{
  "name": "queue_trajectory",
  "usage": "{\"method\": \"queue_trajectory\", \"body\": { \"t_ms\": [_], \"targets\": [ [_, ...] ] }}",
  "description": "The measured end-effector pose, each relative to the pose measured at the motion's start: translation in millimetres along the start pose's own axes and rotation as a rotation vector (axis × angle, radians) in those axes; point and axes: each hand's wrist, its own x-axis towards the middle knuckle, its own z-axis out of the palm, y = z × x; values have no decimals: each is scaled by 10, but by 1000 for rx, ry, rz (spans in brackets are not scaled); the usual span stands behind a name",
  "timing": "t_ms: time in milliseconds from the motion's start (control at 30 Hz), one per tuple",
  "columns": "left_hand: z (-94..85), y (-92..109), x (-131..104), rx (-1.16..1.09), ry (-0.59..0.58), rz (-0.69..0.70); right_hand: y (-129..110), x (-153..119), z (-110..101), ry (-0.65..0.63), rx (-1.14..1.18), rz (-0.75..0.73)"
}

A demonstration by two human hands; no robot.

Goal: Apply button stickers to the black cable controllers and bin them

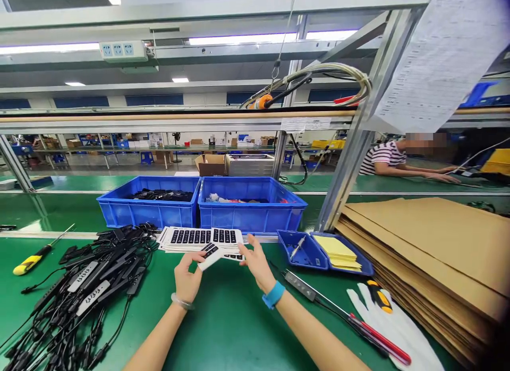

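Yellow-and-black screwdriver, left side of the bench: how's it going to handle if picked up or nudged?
Screwdriver is probably rigid, with a straight metal shaft. Likely handle-heavy, since the grip is much thicker than the shaft. Might roll in an arc if nudged: it lies loose on the green benchtop, tapering to the tip.
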Motion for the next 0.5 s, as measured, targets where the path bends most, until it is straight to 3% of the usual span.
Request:
{"method": "queue_trajectory", "body": {
  "t_ms": [133, 233, 333, 433, 500],
  "targets": [
    [92, 168, -128, 20, -152, 200, 23, -381, 13, -292, 112, 109],
    [156, 218, -198, 55, -150, 259, -22, -520, -15, -404, 221, 42],
    [184, 233, -207, -121, -105, 1, -24, -568, -60, -363, 168, -89],
    [200, 248, -199, -422, -240, -364, 63, -600, -99, -356, 120, -96],
    [219, 256, -209, -487, -327, -488, 143, -624, -120, -366, 79, -98]
  ]
}}
